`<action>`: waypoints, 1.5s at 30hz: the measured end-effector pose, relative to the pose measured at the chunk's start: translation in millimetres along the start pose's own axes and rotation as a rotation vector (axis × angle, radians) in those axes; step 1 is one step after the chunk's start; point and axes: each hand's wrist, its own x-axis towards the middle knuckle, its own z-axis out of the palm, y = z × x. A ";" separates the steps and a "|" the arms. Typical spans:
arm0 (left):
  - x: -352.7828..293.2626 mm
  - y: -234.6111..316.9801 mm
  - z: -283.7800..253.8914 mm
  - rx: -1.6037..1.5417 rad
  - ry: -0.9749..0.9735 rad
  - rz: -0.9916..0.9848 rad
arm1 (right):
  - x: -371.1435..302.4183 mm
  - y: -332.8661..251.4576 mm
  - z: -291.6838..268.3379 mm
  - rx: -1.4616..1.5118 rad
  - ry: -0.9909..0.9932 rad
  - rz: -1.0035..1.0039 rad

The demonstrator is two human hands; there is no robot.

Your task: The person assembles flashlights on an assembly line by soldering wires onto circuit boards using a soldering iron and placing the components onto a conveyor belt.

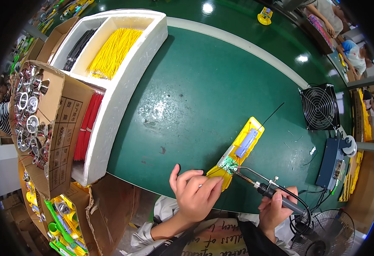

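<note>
A yellow plastic housing lies open on the green bench, slanting away to the right. Inside it sit a blue cylindrical battery and a small green circuit board with thin wires. My right hand is closed around a grey-handled soldering iron, its tip at the board. A curved metal tube on the iron leads to the same spot. At the housing's near end, my left hand is pinched on what looks like a thin wire by the board. The fingers partly hide it. One black wire sticks out past the far end.
On the left, a white foam box holds black, yellow and red wires. Beside it stands a cardboard box of reflector parts. A black fan and blue soldering unit stand right. Wire scraps lie nearby. Other people sit far right.
</note>
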 end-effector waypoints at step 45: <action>365.0 -45.8 104.5 0.582 -0.116 -0.088 | 73.5 14.6 -96.3 0.039 0.373 -0.226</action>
